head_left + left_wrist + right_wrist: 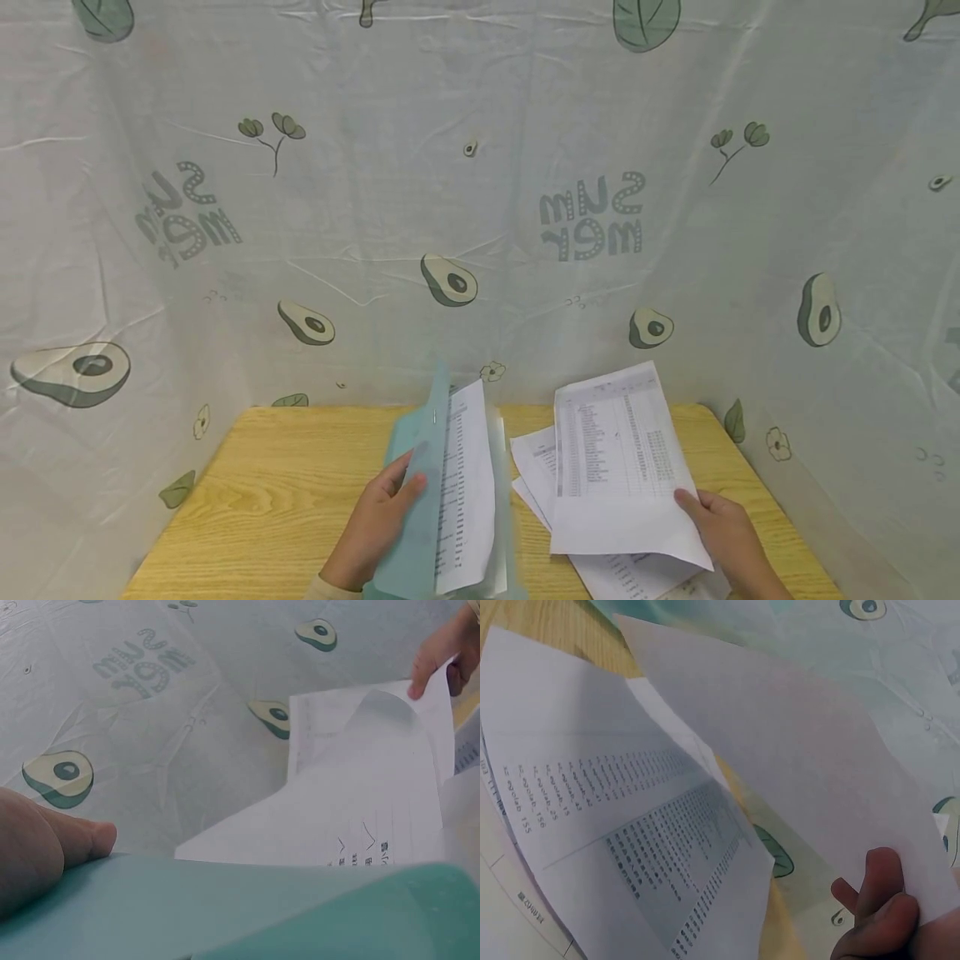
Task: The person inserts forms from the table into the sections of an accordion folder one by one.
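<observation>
"what are the hands doing?"

"the left hand [378, 518] is pinching the raised cover [427, 454] of the teal folder [405, 427], which is sitting around the middle of the tabletop [300, 475]. a printed page [467, 492] is showing inside."

"and the right hand [723, 533]?"

"it's pinching a printed sheet [607, 467] by its near right edge, holding it over other papers [630, 575] that are lying right of the folder."
</observation>
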{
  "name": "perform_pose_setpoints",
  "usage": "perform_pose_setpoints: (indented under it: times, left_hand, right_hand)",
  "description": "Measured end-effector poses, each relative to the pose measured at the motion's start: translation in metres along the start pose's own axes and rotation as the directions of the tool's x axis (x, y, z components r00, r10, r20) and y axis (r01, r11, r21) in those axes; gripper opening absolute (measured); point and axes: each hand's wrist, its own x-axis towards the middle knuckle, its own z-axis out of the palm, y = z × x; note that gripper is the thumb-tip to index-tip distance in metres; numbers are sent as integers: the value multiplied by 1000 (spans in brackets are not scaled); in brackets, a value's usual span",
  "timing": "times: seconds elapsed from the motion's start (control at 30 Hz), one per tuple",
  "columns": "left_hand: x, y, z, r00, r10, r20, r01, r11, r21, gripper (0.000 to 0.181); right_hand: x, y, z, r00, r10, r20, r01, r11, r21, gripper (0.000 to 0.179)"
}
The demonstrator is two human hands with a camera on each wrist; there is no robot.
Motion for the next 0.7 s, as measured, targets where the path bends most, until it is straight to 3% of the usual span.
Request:
perform_pose_setpoints:
  times: [0.7]
  left_hand:
    - [0,0,1,1000,-6,-8,6,1000,4,58]
  right_hand:
    - [-19,-22,3,1000,-8,10,7,990,143,76]
